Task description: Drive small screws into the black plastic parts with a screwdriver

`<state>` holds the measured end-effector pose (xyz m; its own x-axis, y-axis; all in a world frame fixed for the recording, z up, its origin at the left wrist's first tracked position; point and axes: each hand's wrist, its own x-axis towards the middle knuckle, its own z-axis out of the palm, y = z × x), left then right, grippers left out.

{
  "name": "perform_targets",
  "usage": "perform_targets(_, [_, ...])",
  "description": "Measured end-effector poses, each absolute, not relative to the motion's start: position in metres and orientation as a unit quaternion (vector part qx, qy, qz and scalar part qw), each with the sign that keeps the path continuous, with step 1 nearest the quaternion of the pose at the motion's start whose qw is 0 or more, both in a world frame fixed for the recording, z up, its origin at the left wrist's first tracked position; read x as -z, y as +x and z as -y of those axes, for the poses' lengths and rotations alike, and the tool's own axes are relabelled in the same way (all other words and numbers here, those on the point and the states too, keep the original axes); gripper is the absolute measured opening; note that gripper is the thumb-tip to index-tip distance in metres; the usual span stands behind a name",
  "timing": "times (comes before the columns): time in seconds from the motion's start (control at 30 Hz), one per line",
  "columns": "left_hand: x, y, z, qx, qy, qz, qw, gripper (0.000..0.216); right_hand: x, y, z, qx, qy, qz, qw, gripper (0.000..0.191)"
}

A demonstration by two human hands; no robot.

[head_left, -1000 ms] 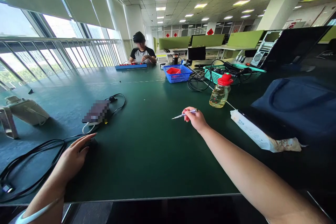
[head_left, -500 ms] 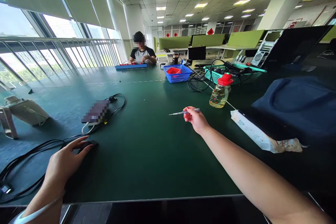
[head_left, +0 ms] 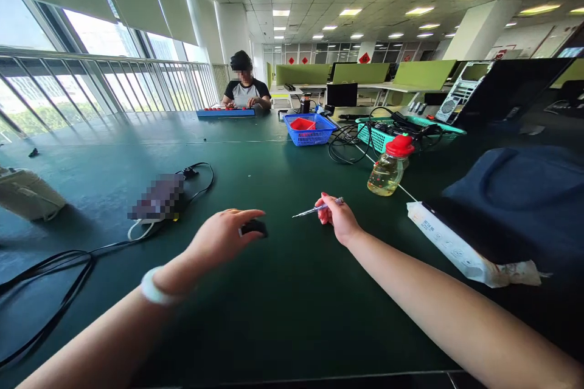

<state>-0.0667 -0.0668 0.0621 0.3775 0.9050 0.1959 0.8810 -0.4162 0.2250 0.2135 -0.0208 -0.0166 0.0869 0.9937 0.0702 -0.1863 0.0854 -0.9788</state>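
Green tabletop (head_left: 255, 316), metal railing (head_left: 91, 57) along windows (head_left: 98, 31); left hand (head_left: 218, 234) gripping black object (head_left: 254, 228), right hand (head_left: 336, 217) pinching slim tool (head_left: 305, 213).

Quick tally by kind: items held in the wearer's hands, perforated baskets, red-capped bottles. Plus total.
Held items: 2 (slim pointed tool in right hand, black object in left hand)
Perforated baskets: 2 (blue basket, green basket)
Red-capped bottle: 1
Total: 5

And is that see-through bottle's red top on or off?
On. The chunky red lid covers the top of the clear, curvy bottle; whether it's tight, I cannot tell.
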Motion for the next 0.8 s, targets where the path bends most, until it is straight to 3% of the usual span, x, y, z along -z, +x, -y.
perform_targets(0.13, [-0.048, -0.010, 0.029, -0.196, 0.852, -0.469, 0.124, 0.052, 0.014, 0.219, 0.016, -0.514, -0.461, 0.442, 0.573, 0.050])
perform_targets(0.3, [-0.024, 0.026, 0.006, -0.232, 0.851, -0.453, 0.127, 0.058, 0.010, 0.230, 0.013, -0.526, -0.424, 0.398, 0.621, 0.051])
perform_targets(0.5, [-0.007, 0.028, 0.007, -0.244, 0.845, -0.461, 0.123, 0.069, 0.013, 0.235, 0.015, -0.522, -0.408, 0.361, 0.657, 0.033])
perform_targets(0.67, [-0.003, 0.018, 0.001, -0.220, 0.860, -0.442, 0.126, 0.080, 0.012, 0.235, 0.031, -0.430, -0.412, 0.458, 0.659, 0.014])
perform_targets(0.8, [0.001, 0.014, -0.005, -0.228, 0.866, -0.423, 0.139, 0.086, -0.002, 0.228, 0.055, -0.271, -0.423, 0.668, 0.549, 0.017])
